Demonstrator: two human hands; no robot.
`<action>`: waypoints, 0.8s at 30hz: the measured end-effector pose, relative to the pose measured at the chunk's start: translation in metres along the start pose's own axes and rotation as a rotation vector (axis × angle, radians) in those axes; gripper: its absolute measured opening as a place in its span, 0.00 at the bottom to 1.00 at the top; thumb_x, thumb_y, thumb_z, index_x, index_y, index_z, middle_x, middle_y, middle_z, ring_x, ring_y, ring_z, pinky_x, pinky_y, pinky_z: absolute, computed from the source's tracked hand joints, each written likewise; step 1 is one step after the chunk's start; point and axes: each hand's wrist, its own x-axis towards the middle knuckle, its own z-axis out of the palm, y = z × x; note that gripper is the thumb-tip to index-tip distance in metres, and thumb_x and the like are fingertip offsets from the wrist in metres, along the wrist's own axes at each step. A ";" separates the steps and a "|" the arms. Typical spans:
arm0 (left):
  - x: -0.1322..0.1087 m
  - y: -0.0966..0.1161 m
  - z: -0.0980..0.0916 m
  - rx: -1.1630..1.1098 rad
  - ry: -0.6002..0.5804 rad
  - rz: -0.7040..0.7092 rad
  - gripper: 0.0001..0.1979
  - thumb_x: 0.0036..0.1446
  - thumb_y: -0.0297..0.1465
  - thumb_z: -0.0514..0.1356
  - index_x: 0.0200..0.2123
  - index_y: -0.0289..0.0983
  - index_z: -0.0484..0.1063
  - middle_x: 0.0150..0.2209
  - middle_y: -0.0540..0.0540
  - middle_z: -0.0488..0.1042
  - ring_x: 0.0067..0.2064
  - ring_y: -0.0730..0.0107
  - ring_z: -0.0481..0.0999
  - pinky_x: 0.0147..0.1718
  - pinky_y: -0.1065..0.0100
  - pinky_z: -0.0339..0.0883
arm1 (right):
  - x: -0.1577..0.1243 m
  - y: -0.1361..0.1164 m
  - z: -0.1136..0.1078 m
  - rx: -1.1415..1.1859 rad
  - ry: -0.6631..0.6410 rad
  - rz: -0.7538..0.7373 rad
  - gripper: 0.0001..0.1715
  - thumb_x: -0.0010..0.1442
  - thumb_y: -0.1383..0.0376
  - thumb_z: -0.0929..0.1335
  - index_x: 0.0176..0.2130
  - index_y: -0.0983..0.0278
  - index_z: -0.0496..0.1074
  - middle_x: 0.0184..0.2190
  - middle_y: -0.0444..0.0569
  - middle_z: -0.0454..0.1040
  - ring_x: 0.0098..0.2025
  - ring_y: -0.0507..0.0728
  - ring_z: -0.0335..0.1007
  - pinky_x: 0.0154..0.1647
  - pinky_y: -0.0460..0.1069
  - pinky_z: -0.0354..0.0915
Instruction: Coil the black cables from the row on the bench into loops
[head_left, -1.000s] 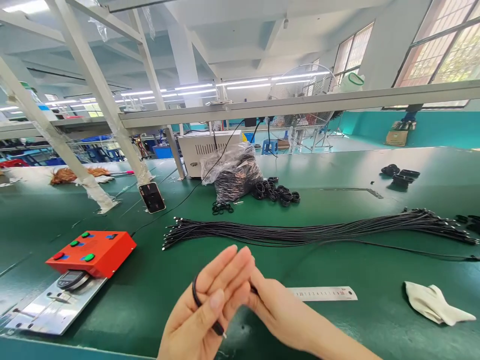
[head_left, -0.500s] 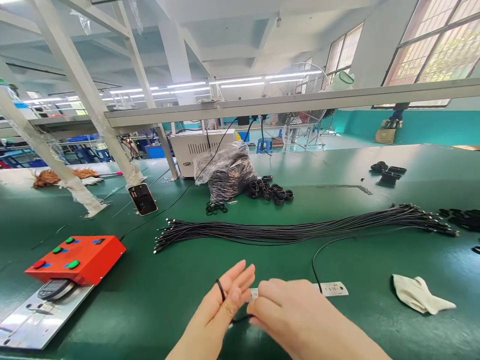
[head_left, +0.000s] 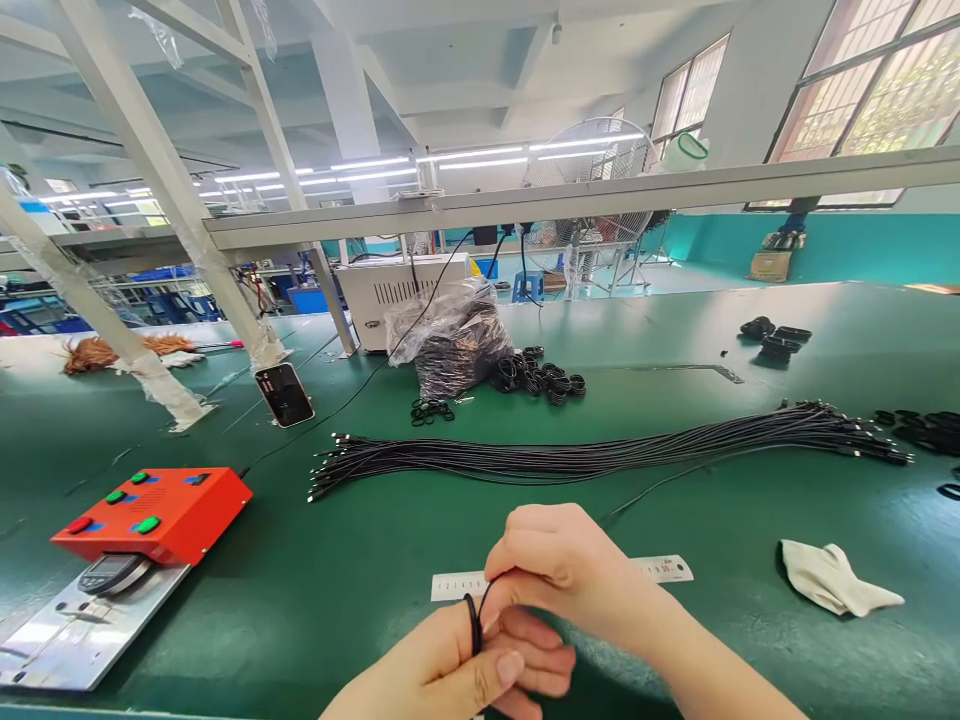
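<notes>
Since half a second ago, the left hand (head_left: 457,665) has dropped, the right hand (head_left: 559,565) arches over it, and the ruler's left end shows. One green table (head_left: 360,570) carries everything: a bundle of black cables (head_left: 555,460), too many to count, stretched beyond the hands; one clear bag (head_left: 457,350); one red box (head_left: 154,510) with three green buttons and one red; one white cloth (head_left: 836,580); one steel ruler (head_left: 459,586), its middle blocked by the right hand. Smallest, the thin, glossy black cord (head_left: 475,630) loops round the left fingers; right thumb and forefinger pinch it. Whether the left thumb grips it, I cannot tell.
</notes>
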 end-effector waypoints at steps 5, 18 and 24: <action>0.002 -0.002 0.003 -0.396 -0.089 0.038 0.11 0.61 0.31 0.59 0.43 0.34 0.78 0.44 0.35 0.80 0.41 0.61 0.82 0.34 0.72 0.76 | 0.005 0.003 0.013 0.379 -0.055 0.307 0.10 0.62 0.66 0.66 0.30 0.63 0.75 0.27 0.42 0.74 0.29 0.50 0.69 0.29 0.43 0.62; 0.014 0.004 -0.002 -0.518 0.435 0.305 0.16 0.64 0.32 0.54 0.52 0.41 0.74 0.63 0.46 0.65 0.65 0.58 0.59 0.61 0.62 0.61 | -0.051 -0.018 0.061 -0.401 -0.184 0.216 0.06 0.58 0.70 0.65 0.39 0.62 0.67 0.27 0.43 0.78 0.20 0.53 0.72 0.16 0.46 0.51; 0.014 0.001 0.007 -0.463 0.486 0.202 0.14 0.64 0.34 0.55 0.49 0.44 0.75 0.64 0.49 0.63 0.66 0.56 0.56 0.57 0.58 0.65 | -0.046 -0.022 0.054 -0.635 -0.243 0.006 0.09 0.50 0.69 0.71 0.28 0.63 0.64 0.20 0.40 0.72 0.14 0.52 0.64 0.13 0.51 0.38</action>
